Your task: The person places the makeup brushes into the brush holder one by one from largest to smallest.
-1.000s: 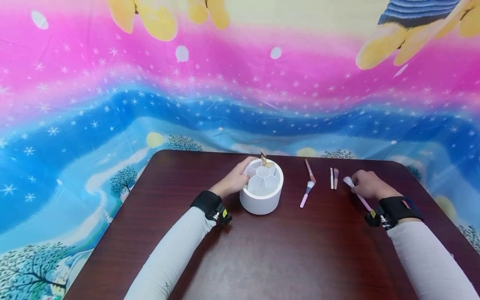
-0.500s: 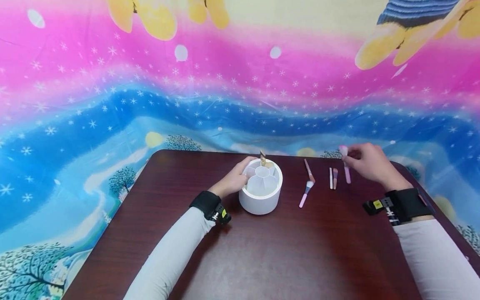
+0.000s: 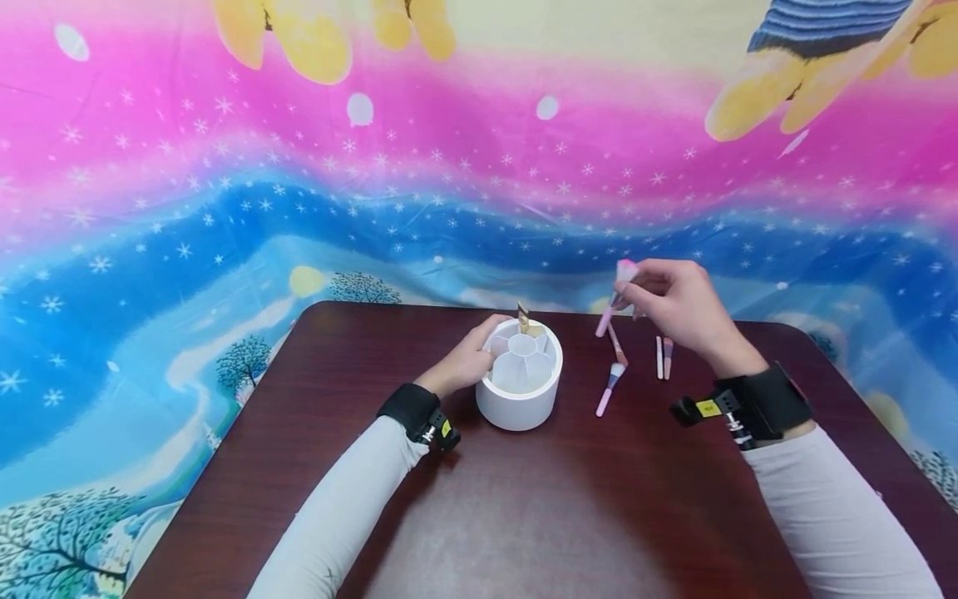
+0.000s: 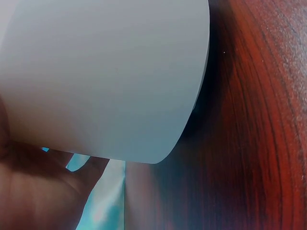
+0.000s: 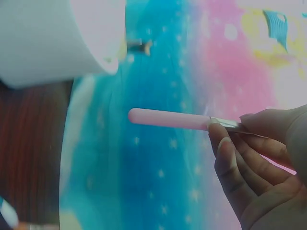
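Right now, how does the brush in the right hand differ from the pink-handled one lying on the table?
The held brush is off the table, pinched by the right hand, while the lying brush rests on it. The held brush's bristles end in bright pink; the lying brush's end in white. Both have pink handles.
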Demonstrator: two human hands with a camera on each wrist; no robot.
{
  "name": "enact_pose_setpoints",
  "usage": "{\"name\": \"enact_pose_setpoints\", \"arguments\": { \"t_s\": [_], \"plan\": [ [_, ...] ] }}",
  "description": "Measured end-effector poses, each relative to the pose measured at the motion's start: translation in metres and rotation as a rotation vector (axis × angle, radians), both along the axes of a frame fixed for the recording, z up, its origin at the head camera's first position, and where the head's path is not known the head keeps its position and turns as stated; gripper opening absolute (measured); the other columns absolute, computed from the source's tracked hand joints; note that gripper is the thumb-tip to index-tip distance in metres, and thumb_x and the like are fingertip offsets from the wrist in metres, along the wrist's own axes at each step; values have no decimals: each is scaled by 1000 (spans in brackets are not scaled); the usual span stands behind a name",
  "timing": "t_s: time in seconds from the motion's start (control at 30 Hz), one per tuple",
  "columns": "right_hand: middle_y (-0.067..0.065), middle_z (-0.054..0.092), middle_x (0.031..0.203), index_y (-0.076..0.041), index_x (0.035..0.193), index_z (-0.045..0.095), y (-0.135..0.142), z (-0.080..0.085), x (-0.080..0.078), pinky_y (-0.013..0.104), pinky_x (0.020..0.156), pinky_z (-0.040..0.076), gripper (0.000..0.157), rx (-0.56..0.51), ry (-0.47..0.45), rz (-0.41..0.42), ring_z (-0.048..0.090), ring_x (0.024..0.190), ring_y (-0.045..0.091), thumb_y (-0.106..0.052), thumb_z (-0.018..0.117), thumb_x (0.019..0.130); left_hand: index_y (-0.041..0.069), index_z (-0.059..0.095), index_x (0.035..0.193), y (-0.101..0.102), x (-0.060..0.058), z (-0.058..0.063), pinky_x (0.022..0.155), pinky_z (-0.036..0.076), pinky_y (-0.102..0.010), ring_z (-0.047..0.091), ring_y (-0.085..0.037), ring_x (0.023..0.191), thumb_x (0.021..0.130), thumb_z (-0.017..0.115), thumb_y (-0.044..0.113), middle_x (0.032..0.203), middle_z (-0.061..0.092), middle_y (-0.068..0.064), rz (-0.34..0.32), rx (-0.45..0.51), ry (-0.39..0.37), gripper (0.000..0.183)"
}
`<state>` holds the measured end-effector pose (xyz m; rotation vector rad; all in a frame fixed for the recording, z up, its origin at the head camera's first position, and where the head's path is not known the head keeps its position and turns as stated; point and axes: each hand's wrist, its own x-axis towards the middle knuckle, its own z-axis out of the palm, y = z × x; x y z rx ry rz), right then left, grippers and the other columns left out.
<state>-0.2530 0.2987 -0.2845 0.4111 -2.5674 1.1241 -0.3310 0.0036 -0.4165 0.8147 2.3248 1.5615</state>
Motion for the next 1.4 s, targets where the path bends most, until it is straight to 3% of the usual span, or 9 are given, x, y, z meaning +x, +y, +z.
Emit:
{"name": "enact_pose_setpoints", "arguments": {
  "t_s": [0.27,0.43,0.57,0.67,0.8,1.07,1.23,1.4],
  "plan": [
    [10,77,86,-5,105,75,-29,-7,-1,28,67,56,14,15,-41,104,71,68,17,-16,69,98,12,46,148,0,0,0,111,38,-49,49,-24,132,81,40,-17,144,54,-8,-7,9,10,74],
    [9,77,87,-4,106,75,-38,-15,-1,30,55,53,17,2,-85,155,71,69,17,-18,69,98,12,46,148,0,-1,-1,111,38,-49,49,-24,132,79,39,-18,144,54,-8,-8,7,9,76],
    [8,77,87,-3,108,74,-43,-22,-1,28,60,55,17,1,-124,185,72,72,17,-15,70,98,11,47,147,-1,-1,-2,111,38,-48,50,-24,131,79,39,-18,142,55,-8,-7,10,22,75],
    [9,77,89,-1,109,73,-46,-29,-3,29,72,58,16,1,-146,213,73,74,18,-11,69,97,11,47,147,-1,-1,-2,110,39,-48,50,-23,130,79,40,-18,142,56,-9,-7,9,27,74],
    [9,77,90,0,107,74,-47,-36,-6,33,70,59,15,4,-173,231,73,75,19,-10,69,97,10,47,147,0,-1,-3,110,39,-47,50,-23,130,79,41,-18,142,55,-9,-9,9,28,73],
    [8,75,93,-6,108,75,-37,-41,-9,36,73,58,18,91,-177,193,71,75,17,-20,66,100,11,47,148,0,-3,-4,110,39,-48,50,-23,131,79,40,-18,143,55,-9,-4,8,25,75],
    [9,76,95,-8,115,72,-19,-43,-12,36,62,56,25,75,-212,150,69,72,21,-27,63,102,12,46,148,0,-3,-3,110,38,-48,49,-24,132,78,39,-19,144,54,-8,-6,12,14,77],
    [8,75,94,-7,118,72,0,-45,-16,39,79,52,27,124,-170,83,69,66,21,-27,62,103,12,45,150,-1,-4,-2,112,37,-49,47,-24,135,78,39,-19,147,52,-9,1,-6,10,78]
  ]
}}
